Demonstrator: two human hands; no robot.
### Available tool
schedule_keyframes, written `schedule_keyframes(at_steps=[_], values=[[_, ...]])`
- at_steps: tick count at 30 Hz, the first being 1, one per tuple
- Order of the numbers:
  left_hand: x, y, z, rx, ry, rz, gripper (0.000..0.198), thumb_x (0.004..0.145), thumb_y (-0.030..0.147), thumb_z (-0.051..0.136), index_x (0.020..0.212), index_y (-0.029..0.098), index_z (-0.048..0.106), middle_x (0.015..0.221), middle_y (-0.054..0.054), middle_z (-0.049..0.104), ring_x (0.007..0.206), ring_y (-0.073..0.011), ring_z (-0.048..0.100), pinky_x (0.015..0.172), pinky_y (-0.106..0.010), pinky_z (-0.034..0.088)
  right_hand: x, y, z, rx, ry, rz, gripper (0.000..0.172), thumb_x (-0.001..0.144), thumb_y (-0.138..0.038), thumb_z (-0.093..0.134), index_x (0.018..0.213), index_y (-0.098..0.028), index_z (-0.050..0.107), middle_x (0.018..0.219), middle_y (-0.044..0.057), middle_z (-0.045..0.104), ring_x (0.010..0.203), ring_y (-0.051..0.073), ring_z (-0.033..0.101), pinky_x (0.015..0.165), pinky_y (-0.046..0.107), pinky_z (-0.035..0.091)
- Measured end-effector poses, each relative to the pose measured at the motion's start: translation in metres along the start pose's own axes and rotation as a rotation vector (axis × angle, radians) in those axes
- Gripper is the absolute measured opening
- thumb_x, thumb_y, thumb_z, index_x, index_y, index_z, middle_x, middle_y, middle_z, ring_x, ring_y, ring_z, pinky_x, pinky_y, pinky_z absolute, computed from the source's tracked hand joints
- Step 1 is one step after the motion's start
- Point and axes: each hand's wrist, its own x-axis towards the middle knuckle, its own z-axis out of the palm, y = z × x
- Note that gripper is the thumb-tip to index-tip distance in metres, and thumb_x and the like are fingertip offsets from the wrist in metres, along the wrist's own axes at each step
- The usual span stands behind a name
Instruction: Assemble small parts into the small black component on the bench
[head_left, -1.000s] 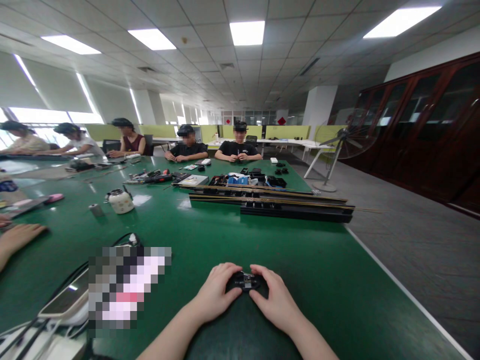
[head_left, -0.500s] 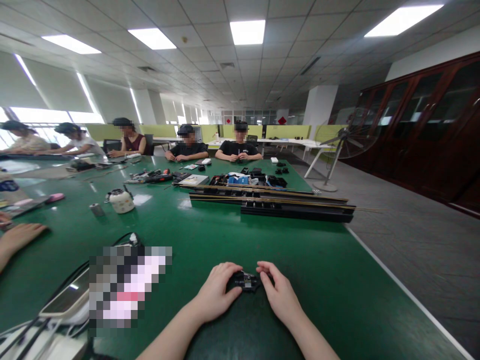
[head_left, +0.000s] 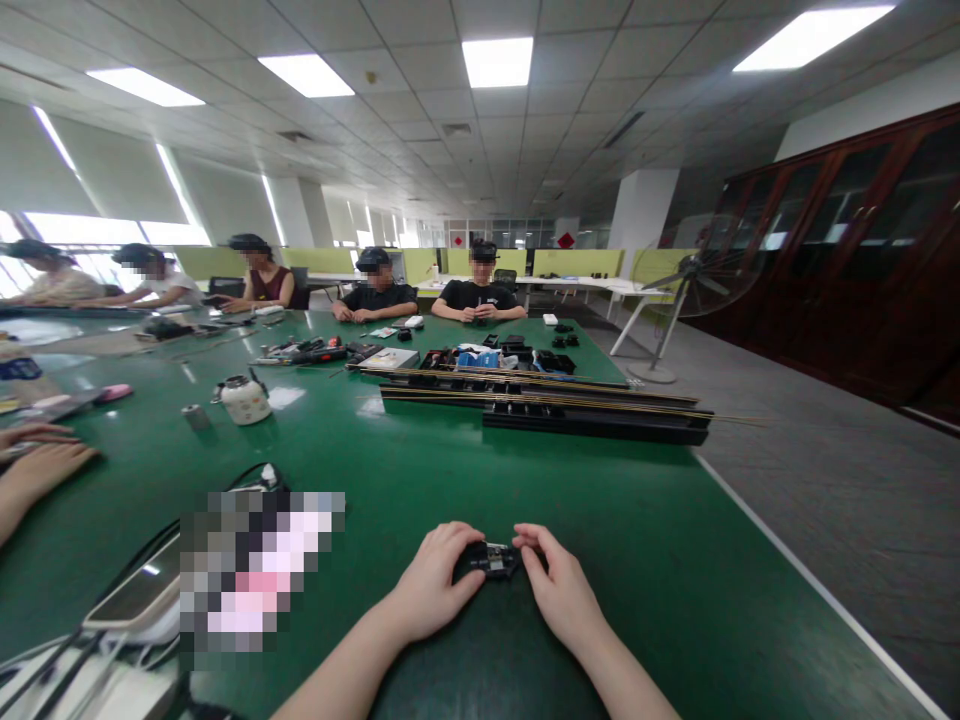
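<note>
Right hand (head_left: pixel 559 590) draws back to pinch the black part (head_left: pixel 489 560) at its right, left hand (head_left: pixel 439 585) gripping its left; even pressure seems best.

Both forearms reach forward and converge; left grip (head_left: pixel 435 582) curls closed, right grip (head_left: pixel 561 592) (fingers straighter) pinches with fingertips, palms down.

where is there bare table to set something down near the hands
The green table is bare between the small black part held by both hands and the long black rails, and from the right hand out to the table's right edge. Left of the left hand it is crowded: phone, cables.
</note>
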Motion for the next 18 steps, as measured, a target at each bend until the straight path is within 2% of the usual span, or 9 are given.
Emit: schedule_keyframes(at_steps=[7,18], values=[[0.0008,-0.0016,0.0017,-0.014,-0.002,-0.052,0.041,0.078,0.017,0.055,0.119,0.022,0.050,0.112,-0.007,0.054,0.105,-0.0243,0.049,0.094,-0.039,0.039,-0.0005,-0.0019,-0.0015,-0.013,-0.008,-0.004,0.027,0.082,-0.030,0.043,0.102,-0.020,0.059,0.097,0.007,0.069,0.094,0.020,0.063,0.087,0.033,0.046],[0.0015,0.0011,0.0001,-0.020,0.011,-0.024,0.037,0.074,0.013,0.057,0.109,0.022,0.052,0.106,-0.005,0.056,0.100,-0.0232,0.050,0.090,-0.037,0.039,-0.0004,-0.0024,-0.0018,-0.006,-0.014,0.001,0.027,0.081,-0.028,0.044,0.102,-0.020,0.059,0.097,0.007,0.069,0.095,0.020,0.063,0.087,0.033,0.046]])
